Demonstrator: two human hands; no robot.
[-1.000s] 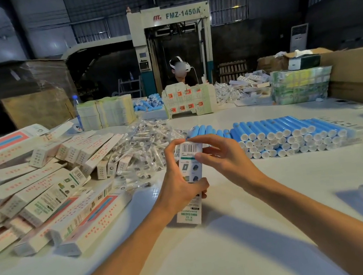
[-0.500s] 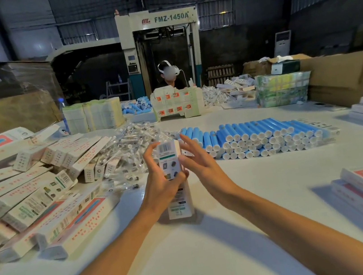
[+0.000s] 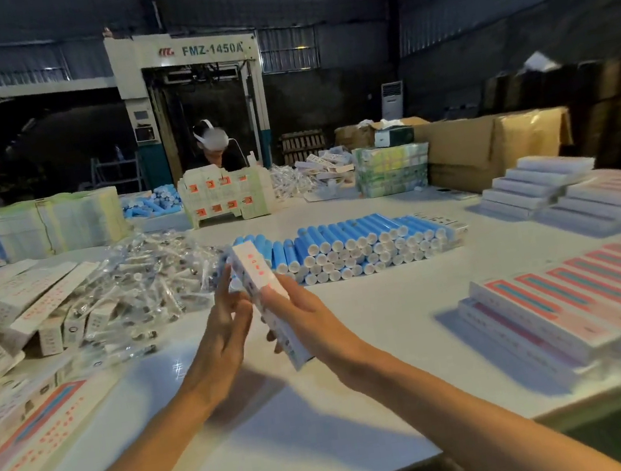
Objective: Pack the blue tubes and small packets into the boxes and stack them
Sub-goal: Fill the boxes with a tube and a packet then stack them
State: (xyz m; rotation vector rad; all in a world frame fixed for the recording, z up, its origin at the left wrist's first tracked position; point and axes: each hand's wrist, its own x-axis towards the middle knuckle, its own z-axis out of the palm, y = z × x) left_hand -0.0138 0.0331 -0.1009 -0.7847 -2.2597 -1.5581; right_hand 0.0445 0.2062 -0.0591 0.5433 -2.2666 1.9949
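Glossy white table (image 3: 391,304), slim cardboard box (image 3: 254,270) between hands (image 3: 223,339) (image 3: 313,315)

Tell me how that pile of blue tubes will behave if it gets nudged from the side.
The blue tubes are round and lie stacked in layers on the smooth white table, so they would probably roll and the pile would spread. They look like rigid capped cylinders, so they are likely stiff rather than floppy.
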